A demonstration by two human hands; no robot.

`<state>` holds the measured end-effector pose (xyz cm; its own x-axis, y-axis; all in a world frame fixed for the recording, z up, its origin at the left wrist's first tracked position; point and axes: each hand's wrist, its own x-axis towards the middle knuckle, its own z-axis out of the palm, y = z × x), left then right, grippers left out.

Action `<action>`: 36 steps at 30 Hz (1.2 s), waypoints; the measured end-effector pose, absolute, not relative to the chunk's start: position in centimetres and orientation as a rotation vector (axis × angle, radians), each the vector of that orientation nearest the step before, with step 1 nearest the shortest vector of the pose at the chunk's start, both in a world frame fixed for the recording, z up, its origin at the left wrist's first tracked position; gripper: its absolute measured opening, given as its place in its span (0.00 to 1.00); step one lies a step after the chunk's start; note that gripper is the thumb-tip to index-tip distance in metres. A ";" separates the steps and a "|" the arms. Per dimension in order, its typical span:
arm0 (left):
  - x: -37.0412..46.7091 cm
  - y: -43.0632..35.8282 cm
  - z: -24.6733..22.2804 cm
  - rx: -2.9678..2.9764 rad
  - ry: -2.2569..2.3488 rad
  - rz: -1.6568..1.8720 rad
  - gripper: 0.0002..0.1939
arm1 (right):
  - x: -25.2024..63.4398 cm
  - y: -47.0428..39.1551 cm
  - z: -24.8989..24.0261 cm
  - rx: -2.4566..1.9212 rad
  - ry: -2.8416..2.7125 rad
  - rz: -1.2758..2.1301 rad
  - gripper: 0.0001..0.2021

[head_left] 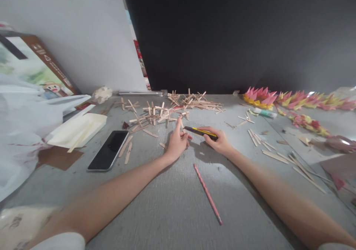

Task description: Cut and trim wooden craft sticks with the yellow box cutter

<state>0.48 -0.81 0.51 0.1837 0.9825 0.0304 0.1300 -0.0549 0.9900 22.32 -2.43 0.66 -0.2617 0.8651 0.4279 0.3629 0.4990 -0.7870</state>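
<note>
Grey tabletop (155,213), black panel (239,35) behind, scattered wooden sticks (205,104)

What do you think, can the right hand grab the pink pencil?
Probably yes: nothing lies over the pink pencil or blocks the way, but the right hand holds a cutter it would likely need to put down first.

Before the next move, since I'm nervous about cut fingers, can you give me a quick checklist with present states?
1. Right hand gripping the utility knife: ok.
2. Left hand on a wooden stick: ok, grip partly hidden.
3. Left hand well away from the knife's front end: not ok, they're close together.
4. Blade extension: cannot tell, too small.
5. Pink pencil apart from both hands: ok.
6. Phone away from the knife: ok.
</note>
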 end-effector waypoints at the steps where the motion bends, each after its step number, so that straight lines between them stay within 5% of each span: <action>1: 0.4 -0.8 0.5 1.439 1.149 1.033 0.46 | 22.3 -2.5 0.6 -1.026 -1.842 0.695 0.17; 28: 0.1 -0.8 0.2 1.525 1.188 1.060 0.45 | 22.3 -2.3 0.7 -1.047 -1.840 0.754 0.17; 36: 0.3 -0.6 -0.1 1.491 1.113 1.095 0.44 | 22.6 -1.7 0.5 -1.085 -1.537 1.222 0.24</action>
<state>0.26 -0.64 -0.08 0.1868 0.9755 0.1159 0.1317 -0.1417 0.9811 22.59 -1.70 0.47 -0.2434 0.9639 0.1083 0.1123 0.1389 -0.9839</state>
